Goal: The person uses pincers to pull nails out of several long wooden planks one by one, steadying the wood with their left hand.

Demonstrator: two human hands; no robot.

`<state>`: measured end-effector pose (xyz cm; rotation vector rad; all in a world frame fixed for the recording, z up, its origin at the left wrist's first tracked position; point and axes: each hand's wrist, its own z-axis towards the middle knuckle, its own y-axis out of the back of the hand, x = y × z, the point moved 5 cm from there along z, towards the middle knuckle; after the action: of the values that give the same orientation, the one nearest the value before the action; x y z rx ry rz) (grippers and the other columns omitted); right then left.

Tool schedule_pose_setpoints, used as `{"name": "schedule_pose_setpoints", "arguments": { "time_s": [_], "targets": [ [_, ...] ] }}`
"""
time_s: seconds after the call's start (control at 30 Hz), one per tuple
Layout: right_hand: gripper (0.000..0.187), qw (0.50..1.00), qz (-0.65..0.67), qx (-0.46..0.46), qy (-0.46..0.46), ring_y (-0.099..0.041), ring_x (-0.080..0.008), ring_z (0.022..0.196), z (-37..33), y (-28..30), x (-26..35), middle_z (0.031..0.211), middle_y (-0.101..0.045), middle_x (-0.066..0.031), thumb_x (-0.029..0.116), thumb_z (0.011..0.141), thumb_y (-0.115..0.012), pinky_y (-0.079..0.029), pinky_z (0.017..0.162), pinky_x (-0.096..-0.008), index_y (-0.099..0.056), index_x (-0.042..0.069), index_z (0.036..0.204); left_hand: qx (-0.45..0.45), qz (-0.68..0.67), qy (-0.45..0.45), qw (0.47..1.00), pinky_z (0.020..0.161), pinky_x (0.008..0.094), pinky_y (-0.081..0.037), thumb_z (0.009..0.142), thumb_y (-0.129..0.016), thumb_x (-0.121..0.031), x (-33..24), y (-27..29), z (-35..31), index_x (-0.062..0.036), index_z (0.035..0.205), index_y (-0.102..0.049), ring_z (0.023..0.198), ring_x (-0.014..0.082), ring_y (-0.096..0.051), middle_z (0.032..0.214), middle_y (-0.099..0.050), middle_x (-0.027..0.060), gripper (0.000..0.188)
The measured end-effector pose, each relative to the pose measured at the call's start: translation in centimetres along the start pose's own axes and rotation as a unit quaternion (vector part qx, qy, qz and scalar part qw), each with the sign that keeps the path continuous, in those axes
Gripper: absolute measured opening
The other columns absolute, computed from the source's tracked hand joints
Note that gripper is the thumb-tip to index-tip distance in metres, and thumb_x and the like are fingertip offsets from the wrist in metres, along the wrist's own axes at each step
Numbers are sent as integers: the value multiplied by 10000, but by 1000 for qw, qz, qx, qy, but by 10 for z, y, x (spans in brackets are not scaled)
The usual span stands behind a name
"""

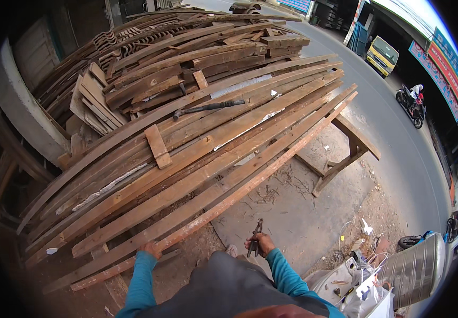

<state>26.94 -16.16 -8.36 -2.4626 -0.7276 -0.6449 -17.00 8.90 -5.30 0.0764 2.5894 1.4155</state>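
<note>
Head view looks down on a long stack of weathered planks (197,143) fanning from the lower left of the frame up to the upper right, propped on a wooden trestle (345,153) at centre right. The left hand (148,248), at lower centre-left, rests on the near end of the outermost reddish plank (239,193) with fingers curled over its edge — a grasp, as far as can be seen. The right hand (261,245), just right of it at lower centre, is clenched around the handles of a pair of pincers (255,236), whose head points up and away from the body, apart from the wood. A hammer (208,107) lies on the planks in the upper middle, well away from both hands.

The risks, as I judge them: the outer plank sits at the very edge of the stack and could slide off if tugged sideways, and old boards like these may hide nails or splinters under a bare palm.
</note>
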Motion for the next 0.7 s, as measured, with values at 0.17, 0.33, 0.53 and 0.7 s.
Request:
{"name": "schedule_pose_setpoints", "arguments": {
  "time_s": [0.17,0.33,0.53,0.7],
  "targets": [
    [279,999,-30,24,11,-711,-339,871,-16,-8,24,1044,-657,-248,122,961,-352,-621,772,-423,-444,-45,1166,82,21,-16,996,1091,448,-431,700,-844,-350,-24,-16,-28,-159,1329,-602,1263,362,-533,1328,-597,192,700],
    [319,997,60,52,19,-685,-327,958,4,-21,15,1126,-646,-239,137,1005,-340,-587,850,-418,-468,-54,1227,10,-64,-56,996,1059,451,-461,619,-879,-379,-42,-14,-37,-174,1315,-599,1187,374,-595,1253,-649,173,778],
    [320,971,170,163,39,-610,-178,858,-25,-32,35,1095,-674,-115,130,905,-491,-545,712,-299,-531,25,1205,89,-29,-3,996,1216,458,-270,585,-923,-499,-3,12,-51,-186,1534,-340,1464,340,-298,1561,-379,123,1157],
    [334,969,164,130,130,-619,-169,809,-67,-10,43,1136,-677,-84,185,927,-535,-540,637,-288,-534,58,1236,116,21,11,993,1205,469,-290,581,-917,-521,49,21,-75,-159,1526,-355,1455,345,-318,1555,-385,130,1158]
  ]
}}
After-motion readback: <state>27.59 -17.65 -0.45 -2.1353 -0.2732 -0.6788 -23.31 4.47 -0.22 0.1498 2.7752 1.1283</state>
